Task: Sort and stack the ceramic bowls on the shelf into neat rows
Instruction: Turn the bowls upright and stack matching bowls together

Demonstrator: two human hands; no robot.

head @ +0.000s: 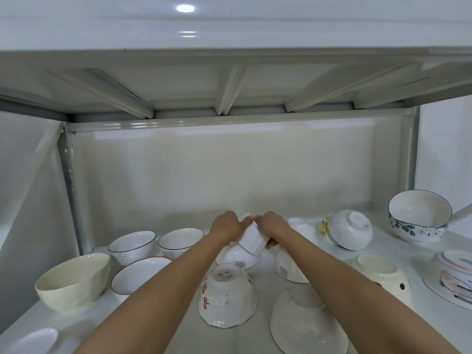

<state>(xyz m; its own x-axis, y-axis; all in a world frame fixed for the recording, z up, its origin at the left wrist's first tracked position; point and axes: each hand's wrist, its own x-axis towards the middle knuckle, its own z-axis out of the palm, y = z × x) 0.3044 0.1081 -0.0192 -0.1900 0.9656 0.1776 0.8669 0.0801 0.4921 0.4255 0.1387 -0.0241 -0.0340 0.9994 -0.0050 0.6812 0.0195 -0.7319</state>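
Observation:
My left hand (226,226) and my right hand (273,226) both grip a small white ribbed bowl (251,240), held upside down and tilted at the middle back of the white shelf (265,282). Under it sits an overturned white bowl (236,256) with a printed label. An overturned bowl with red characters (226,297) stands nearer me. On the left are a cream bowl (72,281), a red-rimmed bowl (139,273) and two blue-rimmed bowls (131,245), all upright.
Right of my arms lie an overturned white bowl (287,270), an overturned shallow dish (305,320), a dotted cream bowl (383,277) and a speckled bowl (351,229) on its side. Stacked floral bowls (419,218) stand at far right. The upper shelf (229,85) hangs low overhead.

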